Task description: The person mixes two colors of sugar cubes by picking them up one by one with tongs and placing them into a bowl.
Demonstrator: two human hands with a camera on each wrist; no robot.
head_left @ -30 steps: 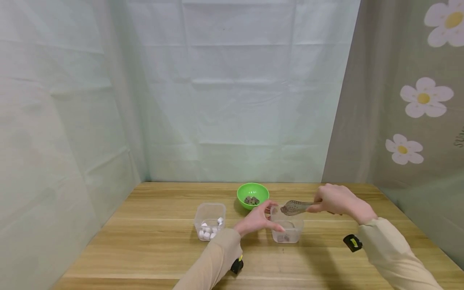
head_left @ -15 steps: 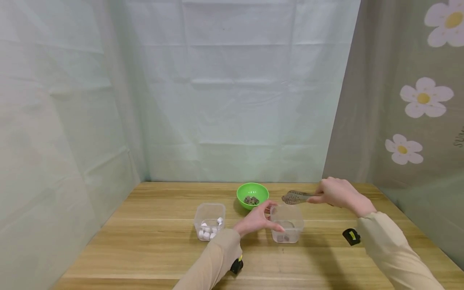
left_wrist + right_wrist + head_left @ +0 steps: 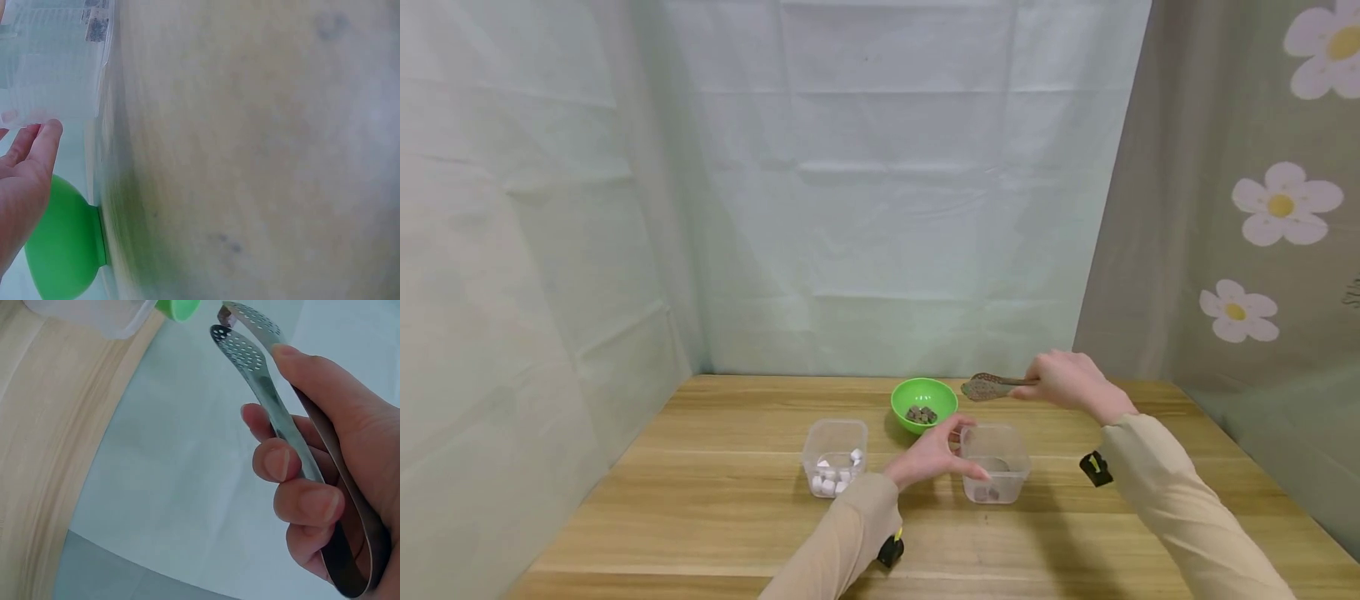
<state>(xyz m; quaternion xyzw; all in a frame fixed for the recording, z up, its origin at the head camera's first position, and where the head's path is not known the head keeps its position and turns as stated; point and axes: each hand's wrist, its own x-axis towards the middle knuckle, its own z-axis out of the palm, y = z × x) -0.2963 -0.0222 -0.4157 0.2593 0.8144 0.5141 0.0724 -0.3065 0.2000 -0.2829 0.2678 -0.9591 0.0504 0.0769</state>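
Note:
My right hand (image 3: 1071, 382) grips metal tongs (image 3: 300, 437) with perforated heads, raised above the table just right of the green bowl (image 3: 925, 387). In the right wrist view a small brown cube (image 3: 226, 317) sits between the tongs' tips. My left hand (image 3: 928, 457) holds the left side of a clear plastic container (image 3: 1011, 467), thumb toward the front and fingers at the back left. A few dark cubes (image 3: 97, 29) lie in the bottom of that container. Several brown cubes (image 3: 921, 414) rest in the bowl, which stands behind my left hand.
To the left stands a second clear plastic container (image 3: 835, 433) with several white cubes (image 3: 828, 483) inside. All of it is on a wooden table (image 3: 715, 492). Pale curtains (image 3: 887, 208) hang behind the table and at both sides.
My right hand has lifted the tongs up and away from over the container, then moved them left toward the green bowl. The left hand and the container have stayed in place.

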